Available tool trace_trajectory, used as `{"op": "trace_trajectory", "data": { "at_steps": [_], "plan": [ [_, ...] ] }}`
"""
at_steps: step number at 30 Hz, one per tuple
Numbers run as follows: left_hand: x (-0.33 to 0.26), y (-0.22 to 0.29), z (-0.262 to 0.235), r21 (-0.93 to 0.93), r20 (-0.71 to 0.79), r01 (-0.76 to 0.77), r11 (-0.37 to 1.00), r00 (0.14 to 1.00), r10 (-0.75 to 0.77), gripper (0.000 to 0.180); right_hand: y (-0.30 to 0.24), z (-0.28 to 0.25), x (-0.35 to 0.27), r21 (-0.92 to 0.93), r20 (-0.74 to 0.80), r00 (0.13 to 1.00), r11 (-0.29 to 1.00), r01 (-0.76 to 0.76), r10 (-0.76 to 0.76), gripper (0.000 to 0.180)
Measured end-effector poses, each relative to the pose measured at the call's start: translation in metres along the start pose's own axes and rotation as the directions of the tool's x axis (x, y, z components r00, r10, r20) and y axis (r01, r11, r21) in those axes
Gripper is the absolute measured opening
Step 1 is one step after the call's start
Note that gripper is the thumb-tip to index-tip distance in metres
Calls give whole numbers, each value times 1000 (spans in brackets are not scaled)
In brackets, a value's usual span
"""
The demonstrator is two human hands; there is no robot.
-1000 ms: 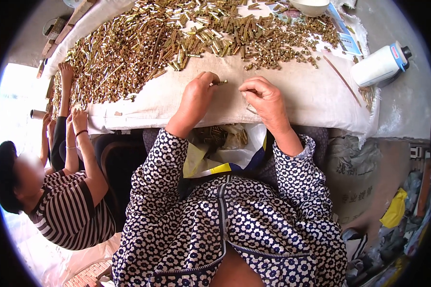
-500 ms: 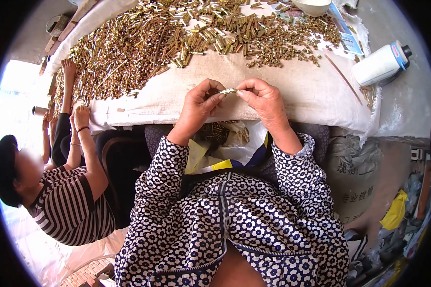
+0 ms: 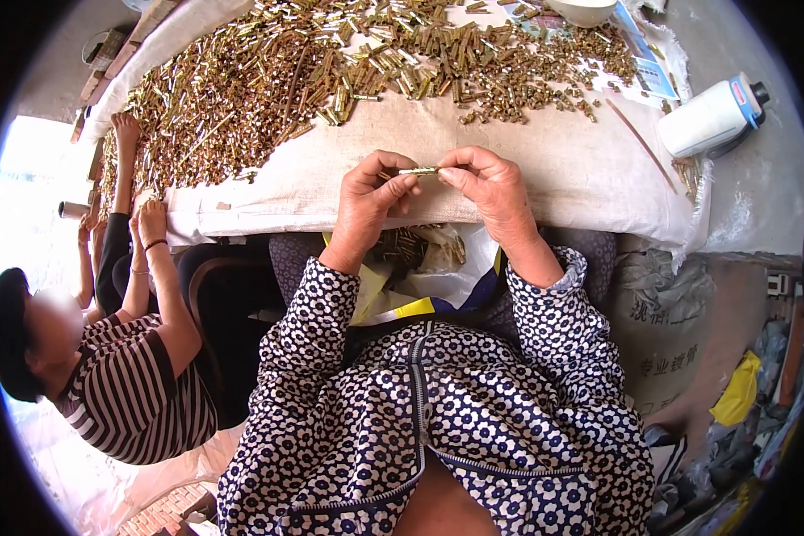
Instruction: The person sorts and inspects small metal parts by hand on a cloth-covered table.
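Above the near edge of the cloth-covered table, my left hand (image 3: 372, 198) pinches a slim, shiny metal cylinder (image 3: 417, 170), brass and silver in colour, between thumb and fingers. At its other end, my right hand (image 3: 489, 189) closes its thumb and forefinger on the tip; whether a separate small part sits there is too small to tell. The cylinder lies nearly level between both hands. Below them, an open plastic bag (image 3: 438, 284) with similar metal cylinders (image 3: 400, 250) rests at my lap. Beyond my hands spreads a big heap of small brass-coloured metal parts (image 3: 232, 98).
Loose short metal pieces (image 3: 518, 103) lie toward the far right. A thin stick (image 3: 640, 145), a white bottle (image 3: 706, 118) and a pale bowl (image 3: 584, 12) are on the right side. A person in a striped shirt (image 3: 138, 380) works at the left edge.
The metal cylinder has turned from slightly slanted to nearly level, and more of it shows. My left hand has shifted a little; the right hand has barely moved.
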State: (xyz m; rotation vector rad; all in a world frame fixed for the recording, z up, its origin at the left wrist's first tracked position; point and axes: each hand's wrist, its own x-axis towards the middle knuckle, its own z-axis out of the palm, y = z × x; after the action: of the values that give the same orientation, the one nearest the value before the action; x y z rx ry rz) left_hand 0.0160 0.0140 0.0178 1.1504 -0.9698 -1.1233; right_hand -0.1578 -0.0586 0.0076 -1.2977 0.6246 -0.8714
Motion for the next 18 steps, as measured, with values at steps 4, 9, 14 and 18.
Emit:
{"op": "trace_trajectory", "data": {
  "at_steps": [4, 9, 14, 18],
  "plan": [
    [0, -2, 3, -43, -8, -21, 999, 1000, 21, 10, 0, 1, 0, 42, 4, 1000, 999, 21, -21, 14],
    [3, -3, 6, 0, 7, -111, 994, 994, 111, 9, 3, 0, 0, -305, -14, 968, 923, 233, -249, 8],
    [8, -9, 11, 466, 156, -238, 852, 970, 185, 12, -1, -2, -1, -667, 108, 956, 693, 273, -272, 10],
    [11, 4, 26, 742, 367, -454, 493, 891, 267, 20, 0, -20, 4, -872, 135, 937, 411, 267, -322, 17]
  ]
}}
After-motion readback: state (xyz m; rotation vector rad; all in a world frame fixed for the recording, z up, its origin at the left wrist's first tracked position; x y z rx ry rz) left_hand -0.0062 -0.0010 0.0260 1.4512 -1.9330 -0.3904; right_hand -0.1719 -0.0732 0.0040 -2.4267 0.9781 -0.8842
